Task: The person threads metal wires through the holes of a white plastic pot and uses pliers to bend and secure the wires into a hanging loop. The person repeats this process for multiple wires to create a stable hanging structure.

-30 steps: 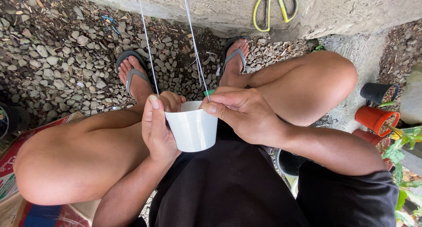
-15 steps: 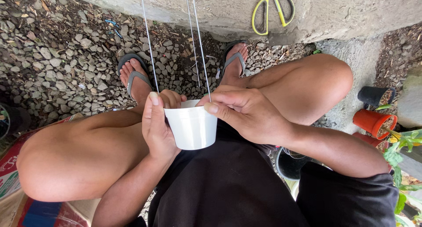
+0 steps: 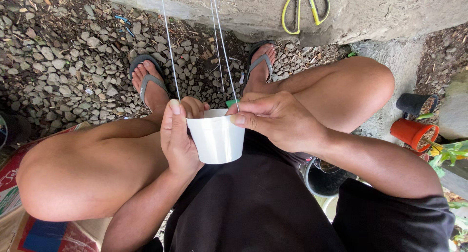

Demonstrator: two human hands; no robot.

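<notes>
I see one white plastic pot (image 3: 217, 139) above my lap, left hand (image 3: 176, 140) wrapped around its side, right hand (image 3: 278, 120) fingers pinched at the rim; three thin strings (image 3: 168, 42) rise from it.

— What did the hands hold?
— A small white plastic pot (image 3: 218, 137), upright and tapering downward, above the lap.
— And the thin white strings (image 3: 220, 47)?
— They ran taut upward from its rim.

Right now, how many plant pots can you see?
4: a white pot held in both hands, a black pot and an orange pot at right, a dark pot under the right forearm. More may be hidden.
</notes>
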